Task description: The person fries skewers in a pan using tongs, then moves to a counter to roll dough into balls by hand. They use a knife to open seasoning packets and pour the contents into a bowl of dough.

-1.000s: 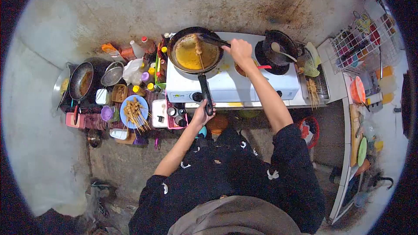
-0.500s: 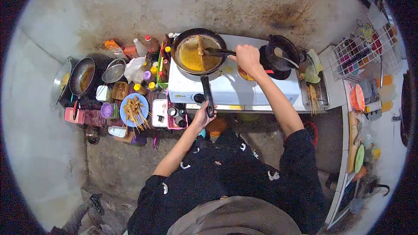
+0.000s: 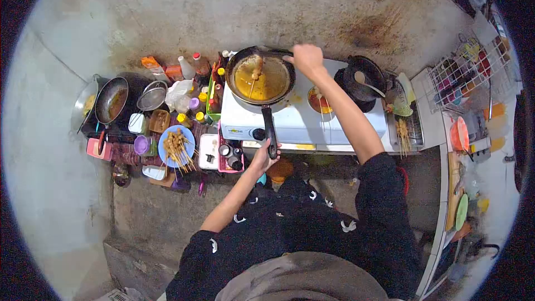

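Observation:
My left hand (image 3: 264, 159) is closed around the end of the black handle of a frying pan (image 3: 270, 120). The pan sits at the left of a white stove (image 3: 295, 117), with yellow oil or fat in it. A browned food skewer (image 3: 257, 72) lies in the pan, its stick pointing toward me. My right hand (image 3: 308, 58) is closed on a black spatula (image 3: 277, 51) at the pan's back right rim; the spatula blends with the dark rim. Below my right forearm, a bowl of orange-red sauce (image 3: 319, 100) has thin sticks resting in it.
On the right burner stands a dark pot (image 3: 356, 81) with a ladle (image 3: 370, 83). A blue plate (image 3: 163, 147) piled with skewers is to the left, among bottles and containers. More skewers (image 3: 403, 134) lie by the wire rack (image 3: 468, 72). A second pan (image 3: 111, 100) is far left.
My right hand has moved up and slightly left, taking the spatula from the skewer to the pan's back rim. The skewer now lies more tilted. My left hand still holds the handle.

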`<state>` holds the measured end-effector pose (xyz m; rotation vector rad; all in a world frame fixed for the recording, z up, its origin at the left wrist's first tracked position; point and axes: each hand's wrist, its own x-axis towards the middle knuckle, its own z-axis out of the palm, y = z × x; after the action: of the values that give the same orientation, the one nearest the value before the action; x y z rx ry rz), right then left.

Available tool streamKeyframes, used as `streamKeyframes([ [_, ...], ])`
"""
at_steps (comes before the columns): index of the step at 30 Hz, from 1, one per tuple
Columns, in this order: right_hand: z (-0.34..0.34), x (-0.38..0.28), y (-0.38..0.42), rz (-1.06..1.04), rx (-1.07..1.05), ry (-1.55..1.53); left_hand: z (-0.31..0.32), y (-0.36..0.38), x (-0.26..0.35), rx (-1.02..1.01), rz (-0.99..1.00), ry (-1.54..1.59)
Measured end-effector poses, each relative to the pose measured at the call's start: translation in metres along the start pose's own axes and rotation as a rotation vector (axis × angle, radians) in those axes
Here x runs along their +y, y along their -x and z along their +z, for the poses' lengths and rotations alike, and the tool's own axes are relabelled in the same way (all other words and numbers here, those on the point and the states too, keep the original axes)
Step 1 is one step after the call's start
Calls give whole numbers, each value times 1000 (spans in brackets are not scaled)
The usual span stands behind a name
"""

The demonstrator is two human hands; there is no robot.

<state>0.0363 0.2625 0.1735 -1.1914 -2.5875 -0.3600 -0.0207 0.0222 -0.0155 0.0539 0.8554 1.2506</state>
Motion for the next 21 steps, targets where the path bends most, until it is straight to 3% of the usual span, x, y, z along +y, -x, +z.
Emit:
streamKeyframes([
  [7, 35, 3, -14, -135, 178, 49, -4, -2, 0, -55, -15, 10],
  [16, 13, 9, -18, -62, -14, 72, 0, 1, 1, -36, 24, 29],
  [21, 14, 8, -20, -67, 37, 89, 2, 2, 2, -54, 13, 26],
])
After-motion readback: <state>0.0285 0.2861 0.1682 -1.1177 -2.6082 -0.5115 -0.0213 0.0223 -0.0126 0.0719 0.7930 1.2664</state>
